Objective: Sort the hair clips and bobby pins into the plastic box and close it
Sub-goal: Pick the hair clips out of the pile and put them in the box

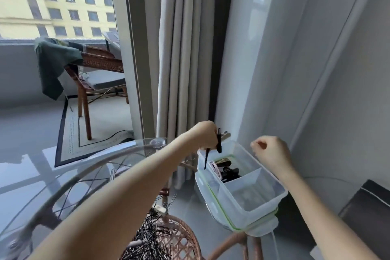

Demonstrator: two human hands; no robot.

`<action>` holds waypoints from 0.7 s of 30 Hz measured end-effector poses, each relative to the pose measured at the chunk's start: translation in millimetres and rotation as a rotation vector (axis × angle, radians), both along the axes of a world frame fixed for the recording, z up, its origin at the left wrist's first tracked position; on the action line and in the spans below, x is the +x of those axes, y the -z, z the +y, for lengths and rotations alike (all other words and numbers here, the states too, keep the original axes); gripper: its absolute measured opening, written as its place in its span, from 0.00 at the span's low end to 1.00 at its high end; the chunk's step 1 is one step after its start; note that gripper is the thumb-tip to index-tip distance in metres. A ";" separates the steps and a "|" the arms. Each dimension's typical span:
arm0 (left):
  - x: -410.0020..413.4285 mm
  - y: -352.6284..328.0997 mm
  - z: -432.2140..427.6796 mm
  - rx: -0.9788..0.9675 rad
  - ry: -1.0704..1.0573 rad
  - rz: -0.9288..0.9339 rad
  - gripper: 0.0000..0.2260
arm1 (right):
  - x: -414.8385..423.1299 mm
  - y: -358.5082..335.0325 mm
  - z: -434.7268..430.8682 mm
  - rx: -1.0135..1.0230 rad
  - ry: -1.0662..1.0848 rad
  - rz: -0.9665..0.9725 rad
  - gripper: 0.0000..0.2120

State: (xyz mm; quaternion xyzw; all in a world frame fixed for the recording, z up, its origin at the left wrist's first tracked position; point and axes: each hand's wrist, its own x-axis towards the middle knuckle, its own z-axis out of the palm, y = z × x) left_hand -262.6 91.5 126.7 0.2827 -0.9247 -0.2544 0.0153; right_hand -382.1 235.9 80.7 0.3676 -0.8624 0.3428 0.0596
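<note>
In the head view, our left hand [207, 135] pinches thin black hair clips [219, 143] just above the clear, rectangular plastic box [253, 202]. Our right hand [269, 153], fingers curled on nothing visible, is beside the box. Wiry black bobby pins [147, 236] lie left of it.

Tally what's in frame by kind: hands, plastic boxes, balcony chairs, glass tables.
Hands: 2, left hand gripping hair clips, right hand
Plastic box: 1
Balcony chair: 1
Glass table: 1
Total: 5
</note>
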 end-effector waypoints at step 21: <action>166.7 25.0 -61.5 -0.033 -0.174 -0.078 0.09 | 141.7 -7.8 -30.7 0.081 -0.624 -0.067 0.04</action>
